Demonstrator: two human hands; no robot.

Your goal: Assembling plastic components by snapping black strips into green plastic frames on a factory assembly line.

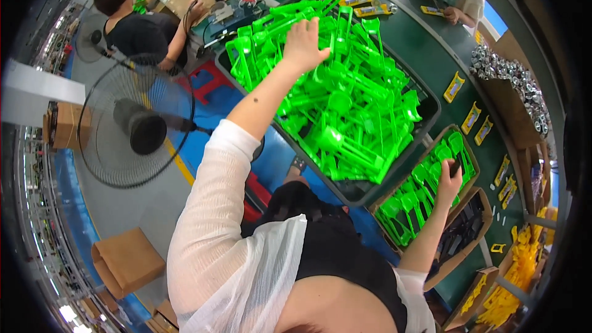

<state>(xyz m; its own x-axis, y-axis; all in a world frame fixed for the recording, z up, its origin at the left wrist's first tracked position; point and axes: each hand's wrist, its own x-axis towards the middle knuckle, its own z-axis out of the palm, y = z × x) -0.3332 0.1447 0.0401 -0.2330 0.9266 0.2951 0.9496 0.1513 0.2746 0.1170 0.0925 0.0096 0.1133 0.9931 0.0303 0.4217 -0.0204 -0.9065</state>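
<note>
Over a large black bin heaped with bright green plastic parts, my left hand reaches to the far left of the heap. Its thumb stands apart from the fingers, and I see nothing held in it. The green parts have long thin arms and wider ends. On the right, my right hand is closed around a small black piece, mostly hidden by the fingers. Below that hand, a cardboard box holds more green parts. Beside it, another box contains black pieces.
A green conveyor belt carries yellow-framed packages. Yellow parts and metal rings are piled at the right. A standing fan is at the left. Co-workers sit at the far left and across the belt.
</note>
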